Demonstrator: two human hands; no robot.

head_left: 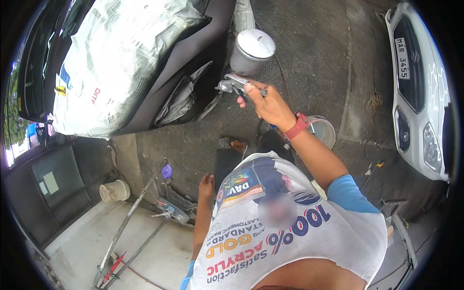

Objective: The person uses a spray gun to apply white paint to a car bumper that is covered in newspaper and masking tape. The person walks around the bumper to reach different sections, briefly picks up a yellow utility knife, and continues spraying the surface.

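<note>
My right hand point(269, 104), with a red watch at its wrist, is closed round a metal spray gun point(234, 84). The gun's nozzle end faces left, a short gap from the dark grey car bumper point(159, 79). Crumpled masking sheet point(176, 104) fills an opening in the bumper. Newspaper sheets point(130, 43) cover the car front above it. At my left side, my left hand point(206, 184) hangs low with its fingers loosely bent, and nothing shows in it.
A lidded white bucket point(250, 52) stands beyond the gun, by the bumper. Near my right elbow is an open round pail point(323, 131). A white car point(418, 92) is at the right. Metal poles point(130, 222) and a dirty bucket point(115, 191) stand at lower left.
</note>
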